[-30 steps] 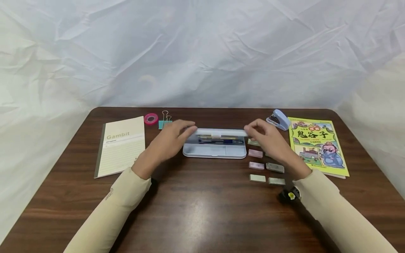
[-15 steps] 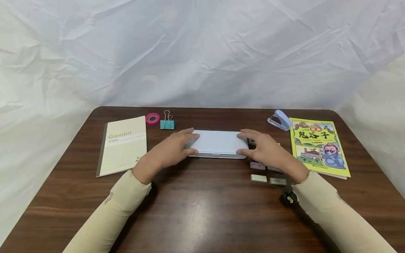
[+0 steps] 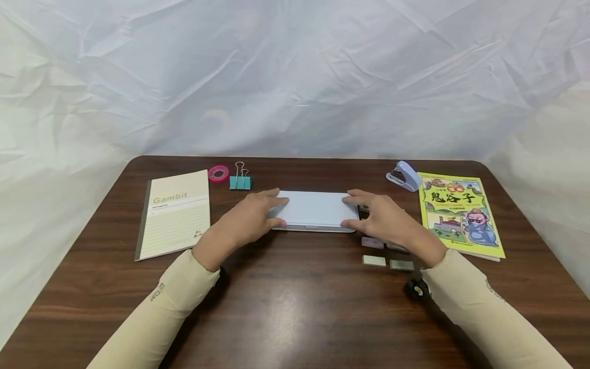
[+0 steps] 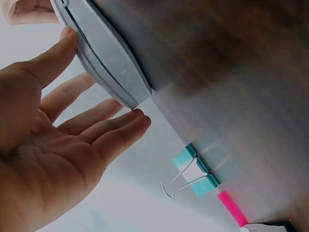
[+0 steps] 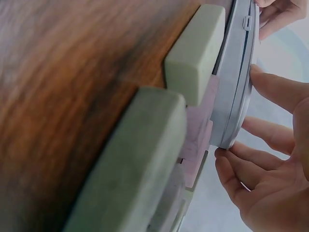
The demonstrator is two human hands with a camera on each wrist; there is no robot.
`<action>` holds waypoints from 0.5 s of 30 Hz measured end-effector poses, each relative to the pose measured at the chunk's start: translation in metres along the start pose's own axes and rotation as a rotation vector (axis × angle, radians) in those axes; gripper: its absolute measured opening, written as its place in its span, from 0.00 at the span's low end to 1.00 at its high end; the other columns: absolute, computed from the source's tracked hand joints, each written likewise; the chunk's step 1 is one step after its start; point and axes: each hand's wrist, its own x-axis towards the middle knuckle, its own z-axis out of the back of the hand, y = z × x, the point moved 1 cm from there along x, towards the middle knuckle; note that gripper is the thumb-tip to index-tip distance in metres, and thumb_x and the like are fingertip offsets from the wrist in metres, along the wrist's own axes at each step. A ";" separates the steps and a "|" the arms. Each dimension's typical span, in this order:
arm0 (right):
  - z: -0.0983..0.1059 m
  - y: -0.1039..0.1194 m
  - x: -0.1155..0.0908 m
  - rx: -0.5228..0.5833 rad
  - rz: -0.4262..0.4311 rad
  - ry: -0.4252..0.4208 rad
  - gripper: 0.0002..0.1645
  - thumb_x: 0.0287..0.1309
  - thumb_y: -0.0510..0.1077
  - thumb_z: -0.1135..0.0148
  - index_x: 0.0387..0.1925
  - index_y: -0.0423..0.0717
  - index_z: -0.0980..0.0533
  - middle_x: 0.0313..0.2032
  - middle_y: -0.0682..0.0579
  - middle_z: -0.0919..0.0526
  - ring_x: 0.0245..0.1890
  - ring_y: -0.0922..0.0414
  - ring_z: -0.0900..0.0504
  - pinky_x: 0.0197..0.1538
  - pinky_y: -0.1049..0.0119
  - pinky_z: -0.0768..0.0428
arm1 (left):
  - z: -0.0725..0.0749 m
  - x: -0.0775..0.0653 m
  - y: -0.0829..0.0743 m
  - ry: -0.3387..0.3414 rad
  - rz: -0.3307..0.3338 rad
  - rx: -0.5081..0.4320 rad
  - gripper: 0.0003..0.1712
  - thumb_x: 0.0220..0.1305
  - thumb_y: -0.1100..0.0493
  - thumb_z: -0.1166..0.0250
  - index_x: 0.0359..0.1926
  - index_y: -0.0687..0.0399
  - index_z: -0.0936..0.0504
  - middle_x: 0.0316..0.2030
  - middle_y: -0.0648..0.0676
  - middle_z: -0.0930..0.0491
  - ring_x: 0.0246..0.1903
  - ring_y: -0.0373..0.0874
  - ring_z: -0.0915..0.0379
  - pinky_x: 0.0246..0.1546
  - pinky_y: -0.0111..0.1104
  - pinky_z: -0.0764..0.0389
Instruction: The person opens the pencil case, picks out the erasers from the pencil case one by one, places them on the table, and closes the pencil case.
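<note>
A white pencil case [image 3: 315,209] lies flat at the middle of the table, its lid down. My left hand [image 3: 244,218] rests on its left end, thumb at the front edge and fingers spread over the lid and end. At the other end my right hand [image 3: 384,218] touches the lid in the same way. The left wrist view shows the case [image 4: 104,48] with a thin dark seam below the lid; there, the fingers are nearly straight. In the right wrist view, the right thumb and fingertips press the lid and corner of the case [image 5: 234,82]. Its contents are hidden.
Several small eraser-like blocks [image 3: 374,261], green and purple, lie right of the case, partly under my right hand. A notebook [image 3: 177,215], pink tape roll [image 3: 218,173] and teal binder clip [image 3: 240,183] are at left. A blue stapler [image 3: 404,176] and yellow comic book [image 3: 461,215] are at right.
One second ago the lid stood partly raised, with pens showing inside; it has come down over the case. Both hands have moved down and toward me with it. Little differs over the last half second.
</note>
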 end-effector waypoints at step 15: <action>-0.001 0.000 -0.004 0.031 -0.013 -0.013 0.41 0.75 0.52 0.21 0.80 0.39 0.23 0.85 0.33 0.30 0.27 0.58 0.21 0.45 0.57 0.23 | 0.014 -0.010 -0.021 -0.006 0.020 -0.004 0.42 0.77 0.37 0.24 0.85 0.42 0.23 0.88 0.60 0.32 0.85 0.67 0.31 0.86 0.60 0.28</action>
